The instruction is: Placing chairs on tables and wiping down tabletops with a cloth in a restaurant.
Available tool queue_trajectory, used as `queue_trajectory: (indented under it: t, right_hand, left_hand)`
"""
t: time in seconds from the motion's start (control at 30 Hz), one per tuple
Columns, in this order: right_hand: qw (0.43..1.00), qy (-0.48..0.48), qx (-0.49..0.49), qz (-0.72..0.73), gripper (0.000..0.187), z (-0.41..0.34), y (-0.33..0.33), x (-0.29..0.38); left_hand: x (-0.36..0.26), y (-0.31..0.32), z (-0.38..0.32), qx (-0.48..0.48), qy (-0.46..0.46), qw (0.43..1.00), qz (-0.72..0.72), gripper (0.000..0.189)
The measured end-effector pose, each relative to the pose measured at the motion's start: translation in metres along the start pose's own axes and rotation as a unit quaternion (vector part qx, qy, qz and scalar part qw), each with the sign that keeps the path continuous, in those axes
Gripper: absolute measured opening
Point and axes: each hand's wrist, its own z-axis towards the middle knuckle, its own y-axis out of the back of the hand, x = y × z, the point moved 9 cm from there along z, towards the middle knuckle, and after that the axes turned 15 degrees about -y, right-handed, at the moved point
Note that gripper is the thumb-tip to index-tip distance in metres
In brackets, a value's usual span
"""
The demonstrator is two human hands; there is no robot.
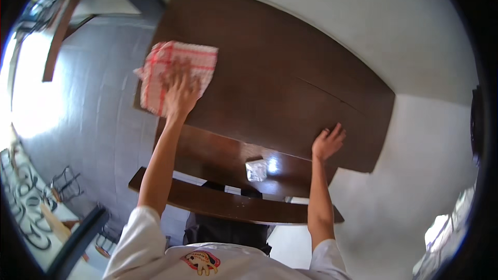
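My left hand [180,91] presses a red-and-white checked cloth [202,56] against the far left part of a dark brown tabletop [253,70]. The fingers are spread over the cloth and blurred. Part of the cloth reaches over the table's left edge. Near the front right of the tabletop, my right hand [328,142] rests with its fingers apart and nothing in it. A thin line, like a scratch or crack [323,91], runs across the wood beyond that hand.
Below the tabletop's front edge is a glossy brown surface [218,155] bearing a small silvery packet [256,170]. A narrow wooden bench or plank [233,207] lies nearer my body. A pale wall [389,35] borders the far side. Grey flooring [105,85] spreads left.
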Motion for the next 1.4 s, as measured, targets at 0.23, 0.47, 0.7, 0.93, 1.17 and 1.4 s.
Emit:
queue_trajectory:
  t: [0.23, 0.47, 0.7, 0.93, 1.17, 1.4]
  right_hand:
    - [0.999, -0.039, -0.016, -0.023, 0.057, 0.001, 0.013, -0.025]
    - [0.998, -0.053, 0.028, -0.010, 0.059, 0.010, -0.006, -0.010]
    - [0.998, -0.043, 0.031, -0.029, 0.059, 0.001, -0.004, -0.012]
    - [0.998, -0.047, 0.037, -0.031, 0.059, 0.001, 0.006, -0.013]
    - [0.999, -0.022, -0.022, -0.018, 0.058, 0.005, 0.012, -0.014]
    - [0.999, -0.051, 0.006, -0.015, 0.060, -0.004, -0.001, -0.001]
  left_hand:
    - [0.064, -0.006, 0.064, -0.019, 0.004, 1.000, -0.010, 0.070]
    - [0.139, -0.004, 0.073, 0.017, 0.015, 1.000, 0.010, 0.071]
    - [0.172, 0.000, 0.052, -0.012, 0.150, 0.987, 0.048, 0.069]
    - [-0.047, -0.024, 0.049, -0.031, -0.123, 0.991, -0.037, 0.062]
    - [-0.226, -0.023, 0.014, 0.008, -0.093, 0.986, -0.137, 0.071]
    - [-0.260, 0.033, -0.006, -0.078, -0.099, 0.939, -0.321, 0.067]
